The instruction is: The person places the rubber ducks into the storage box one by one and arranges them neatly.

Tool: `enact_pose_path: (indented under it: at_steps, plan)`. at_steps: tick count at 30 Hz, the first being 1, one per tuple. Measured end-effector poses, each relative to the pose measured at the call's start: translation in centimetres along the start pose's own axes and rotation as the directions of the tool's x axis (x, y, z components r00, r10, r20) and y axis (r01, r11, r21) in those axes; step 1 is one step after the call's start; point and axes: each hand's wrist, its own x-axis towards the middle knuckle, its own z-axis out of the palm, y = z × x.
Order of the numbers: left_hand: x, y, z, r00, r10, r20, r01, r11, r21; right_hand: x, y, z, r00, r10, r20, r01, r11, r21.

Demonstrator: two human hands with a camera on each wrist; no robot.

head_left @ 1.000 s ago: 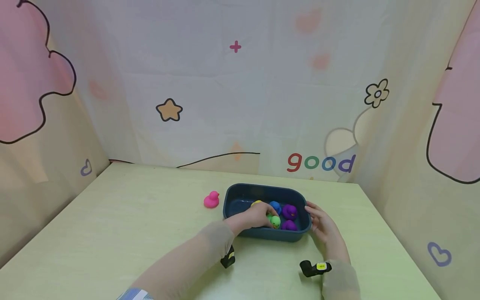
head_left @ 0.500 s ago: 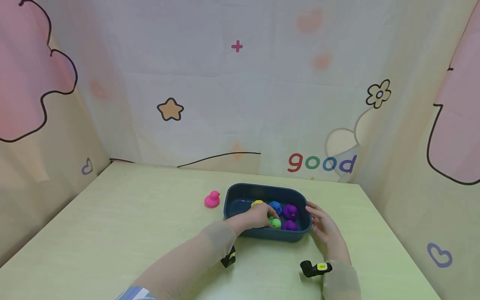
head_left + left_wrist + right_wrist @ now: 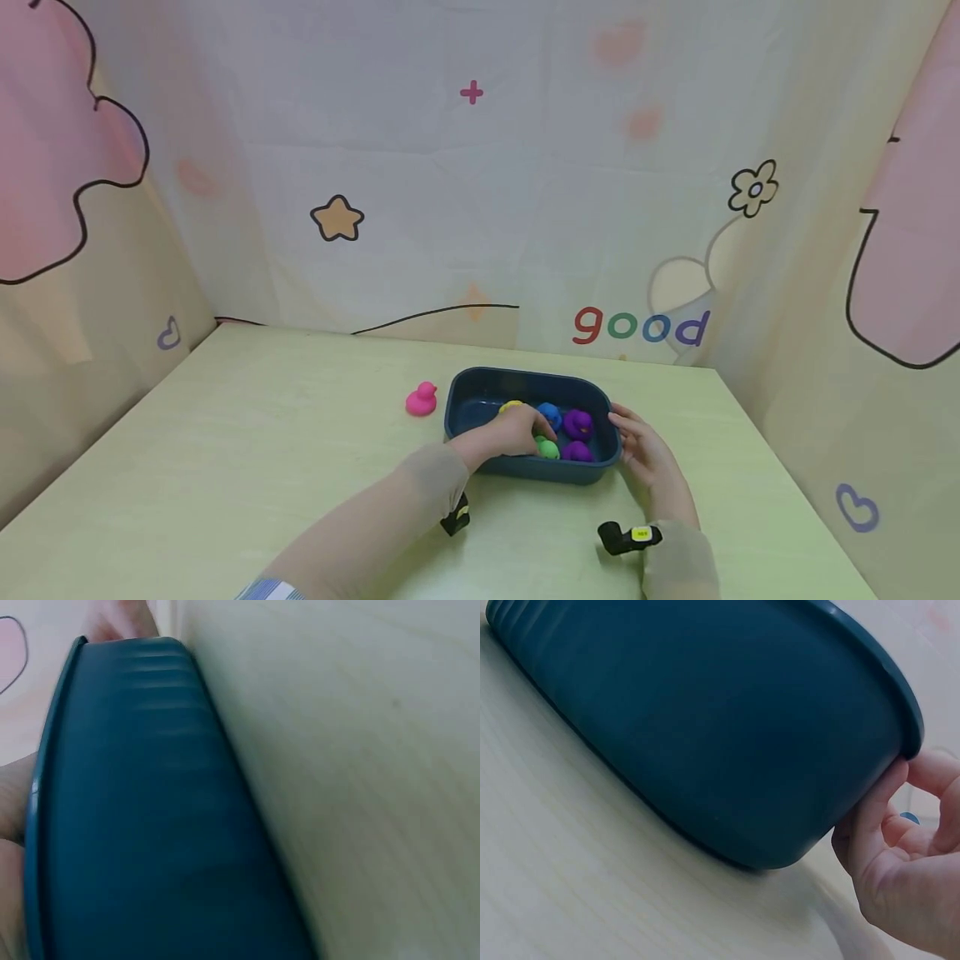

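Observation:
A dark blue plastic bin (image 3: 525, 472) stands on the table; its outer wall fills much of the left wrist view. My left hand (image 3: 512, 432) reaches inside over the near rim, its curled fingers holding a green rubber duck (image 3: 548, 449) low in the bin. Part of that duck is hidden by the hand. Around it lie a yellow duck (image 3: 511, 406), a blue duck (image 3: 550, 413) and two purple ducks, one farther back (image 3: 577, 425) and one nearer (image 3: 577, 452). Against the bin's right end, my right hand (image 3: 647, 450) rests its fingertips just below the rim, on the outside.
Left of the bin, a pink rubber duck (image 3: 422, 400) sits on the pale table (image 3: 285, 433). Printed cloth walls (image 3: 420, 242) enclose the table at the back and both sides. A black wrist camera (image 3: 628, 537) is strapped on the right forearm.
The green duck has tipped and sunk slightly lower under my left fingers. My right hand stays at the bin's end, and the bin has not visibly moved.

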Motion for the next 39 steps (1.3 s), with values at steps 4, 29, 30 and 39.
enact_pose_path:
  at_steps: [4,29,30,39]
  plan:
    - [-0.4,0.2,-1.1,1.0,0.014,0.002,-0.014,1.0,-0.02,-0.1,0.0,0.3,1.0,0.008,0.011,-0.008,1.0,0.01]
    - [-5.3,-6.3,-10.2,0.844,-0.302,-0.444,0.065,0.878,-0.474,-0.5,-0.2,0.4,0.999,-0.026,0.031,0.026,1.0,0.008]
    - [-5.3,-6.8,-10.2,0.832,-0.317,-0.455,0.066,0.871,-0.487,-0.6,-0.2,0.5,0.999,-0.026,0.031,0.025,1.0,0.01]
    - [-6.0,-10.6,-9.5,0.771,-0.428,-0.471,0.095,0.81,-0.579,-0.6,-0.1,0.4,0.999,-0.018,0.03,0.017,0.999,0.032]
